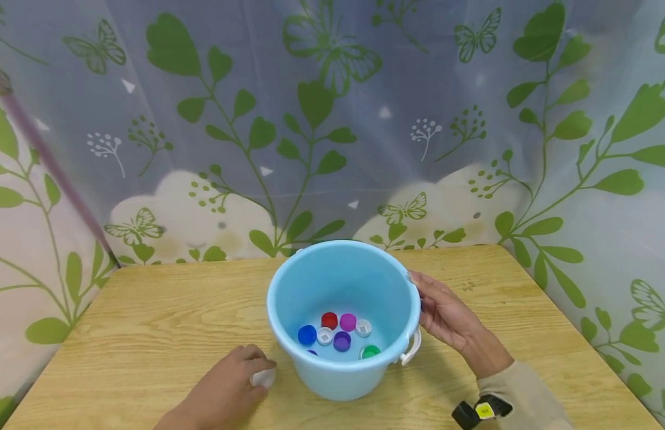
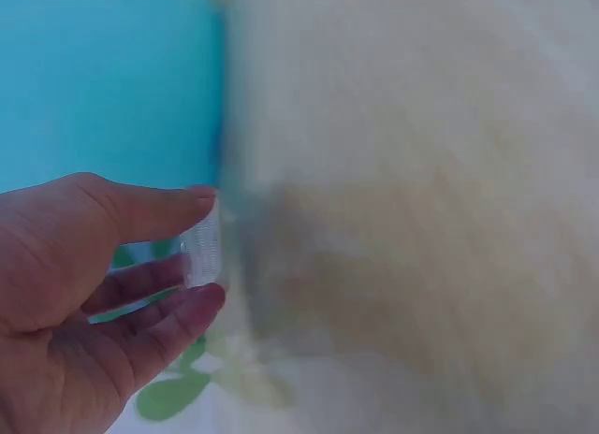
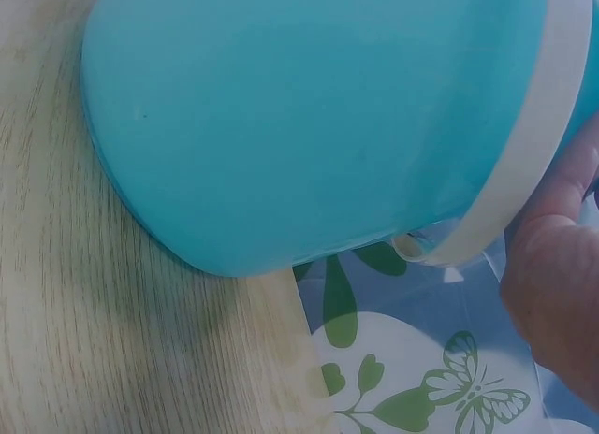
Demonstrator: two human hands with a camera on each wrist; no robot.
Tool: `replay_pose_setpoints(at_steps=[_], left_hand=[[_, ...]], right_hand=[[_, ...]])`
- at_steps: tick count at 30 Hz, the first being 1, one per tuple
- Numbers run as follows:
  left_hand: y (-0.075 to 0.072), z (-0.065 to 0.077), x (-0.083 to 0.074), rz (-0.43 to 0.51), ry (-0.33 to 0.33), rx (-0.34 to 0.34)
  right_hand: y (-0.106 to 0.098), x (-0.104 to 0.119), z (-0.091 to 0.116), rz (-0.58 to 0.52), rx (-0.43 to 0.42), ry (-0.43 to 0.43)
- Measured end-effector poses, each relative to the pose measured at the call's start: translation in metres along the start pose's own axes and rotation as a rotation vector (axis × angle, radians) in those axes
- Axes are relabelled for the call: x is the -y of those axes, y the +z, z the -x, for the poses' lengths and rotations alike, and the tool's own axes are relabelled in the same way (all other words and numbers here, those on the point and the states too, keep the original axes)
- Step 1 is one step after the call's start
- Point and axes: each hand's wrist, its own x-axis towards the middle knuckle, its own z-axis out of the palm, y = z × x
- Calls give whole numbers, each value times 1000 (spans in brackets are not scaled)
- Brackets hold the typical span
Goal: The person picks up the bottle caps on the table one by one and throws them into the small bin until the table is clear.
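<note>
A light blue bucket (image 1: 344,380) stands on the wooden table. Inside on its bottom lie several small round caps, among them a red cap (image 1: 329,321), a pink cap (image 1: 348,322), a blue cap (image 1: 307,335), a purple cap (image 1: 341,341), a green cap (image 1: 371,352) and clear ones. Left of the bucket, my left hand (image 1: 225,385) pinches a clear ridged cap (image 2: 202,250) between thumb and fingers. My right hand (image 1: 449,313) touches the outside of the bucket at its right rim, fingers fairly straight; its fingertips are partly hidden.
The bucket's white handle (image 3: 524,163) hangs down on its right side. Behind the wooden table (image 1: 166,316) and at both sides hangs a curtain (image 1: 246,107) printed with leaves and butterflies. A dark strap (image 1: 488,409) sits on the right wrist.
</note>
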Motion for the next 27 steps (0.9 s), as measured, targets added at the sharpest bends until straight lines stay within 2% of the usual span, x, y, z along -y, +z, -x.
replay_pose_setpoints(at_steps=[3, 6, 8, 11, 14, 16, 19, 22, 27], left_hand=[[-18, -3, -3, -51, -1, -163], [-46, -8, -11, -88, 7, -312], [-67, -12, -20, -98, 20, -374], [-95, -18, -33, -102, 83, -456], [-113, -25, -46, -82, 161, -506], [-118, -29, -53, -55, 235, -507], [-117, -37, -65, -12, 349, -455], [-110, -44, -75, 38, 443, -367], [-96, -53, -81, 139, 510, -185]], right_hand=[[0, 0, 0, 3, -5, -1], [0, 0, 0, 4, -7, 0], [0, 0, 1, 4, -5, 1], [0, 0, 1, 5, 2, 0], [-1, 0, 1, 8, 9, -3], [-1, 1, 1, 5, 19, -5], [-1, 1, 1, 3, 18, -4], [-1, 1, 1, 2, 11, -2], [0, 0, 1, 5, 2, -1]])
